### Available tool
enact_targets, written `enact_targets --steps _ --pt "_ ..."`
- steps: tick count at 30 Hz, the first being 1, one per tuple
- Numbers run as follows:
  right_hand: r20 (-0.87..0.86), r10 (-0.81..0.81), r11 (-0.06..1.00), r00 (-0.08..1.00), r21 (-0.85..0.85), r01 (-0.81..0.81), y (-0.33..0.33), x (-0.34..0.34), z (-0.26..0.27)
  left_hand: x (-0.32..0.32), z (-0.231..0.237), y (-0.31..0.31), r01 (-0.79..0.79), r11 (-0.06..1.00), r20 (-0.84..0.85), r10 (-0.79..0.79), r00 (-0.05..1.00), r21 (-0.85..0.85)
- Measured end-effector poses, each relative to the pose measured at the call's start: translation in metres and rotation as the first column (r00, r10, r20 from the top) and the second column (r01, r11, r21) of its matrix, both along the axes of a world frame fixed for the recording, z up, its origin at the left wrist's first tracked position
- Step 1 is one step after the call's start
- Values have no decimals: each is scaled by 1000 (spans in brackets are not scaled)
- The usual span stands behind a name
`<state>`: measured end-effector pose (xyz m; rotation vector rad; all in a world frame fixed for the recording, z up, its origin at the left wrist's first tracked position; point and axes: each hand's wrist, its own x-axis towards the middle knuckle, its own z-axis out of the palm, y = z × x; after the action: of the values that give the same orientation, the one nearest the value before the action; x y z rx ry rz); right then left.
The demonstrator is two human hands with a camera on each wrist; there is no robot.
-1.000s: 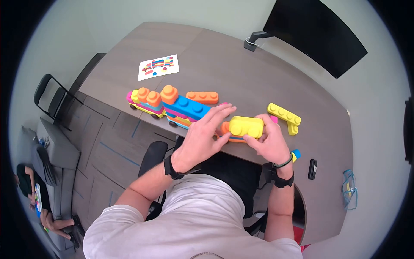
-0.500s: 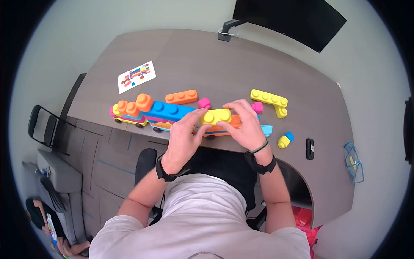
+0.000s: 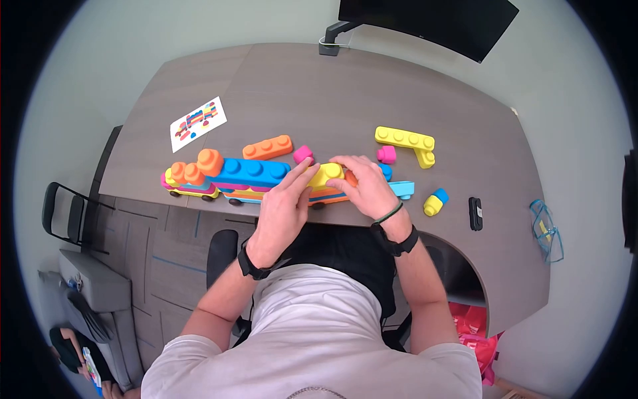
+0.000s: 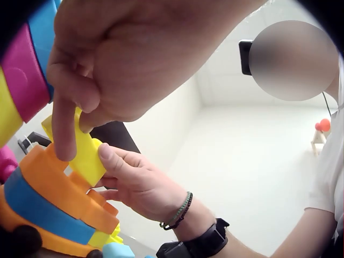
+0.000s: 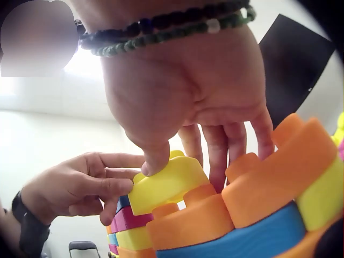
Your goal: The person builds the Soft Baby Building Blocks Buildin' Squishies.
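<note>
A yellow building block (image 3: 327,174) is held by both hands over the rear car of a toy block train. My left hand (image 3: 280,209) pinches its left end; my right hand (image 3: 372,193) grips its other end, thumb on the near side and fingers behind. In the right wrist view the yellow block (image 5: 169,185) sits slightly tilted at the studs of an orange block (image 5: 191,220). Beside that is a second orange block (image 5: 282,169), above a blue layer (image 5: 236,239). The neighbouring car, topped by a long blue block (image 3: 251,173), stands just left of my left hand.
Behind the train lie an orange block (image 3: 267,147), pink blocks (image 3: 386,155) and yellow blocks (image 3: 404,137). To the right are a yellow-and-blue piece (image 3: 435,202), a black device (image 3: 476,213) and glasses (image 3: 546,229). A picture sheet (image 3: 198,124) lies back left.
Both hands have brought the yellow block leftward and down onto the rear car, turning it from tilted in the air to nearly level, studs up. The head view has shifted.
</note>
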<state>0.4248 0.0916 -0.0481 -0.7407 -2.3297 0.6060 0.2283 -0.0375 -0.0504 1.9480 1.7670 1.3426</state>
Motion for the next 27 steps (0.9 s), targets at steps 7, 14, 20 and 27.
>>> enact_targets --steps 7,14,20,27 --pt "-39 24 971 999 -239 -33 1 3 2 3 5 3 54 998 -3 -54 999 21" --pt "-9 -10 990 1000 -142 8 -1 8 5 1 4 7 118 992 66 -114 991 -53" --pt "-21 -18 997 1000 -70 17 -2 11 4 1 2 10 110 991 2 -110 994 -76" --pt "13 -11 999 1000 -41 11 -2 18 1 5 1 14 130 989 19 -129 991 -71"
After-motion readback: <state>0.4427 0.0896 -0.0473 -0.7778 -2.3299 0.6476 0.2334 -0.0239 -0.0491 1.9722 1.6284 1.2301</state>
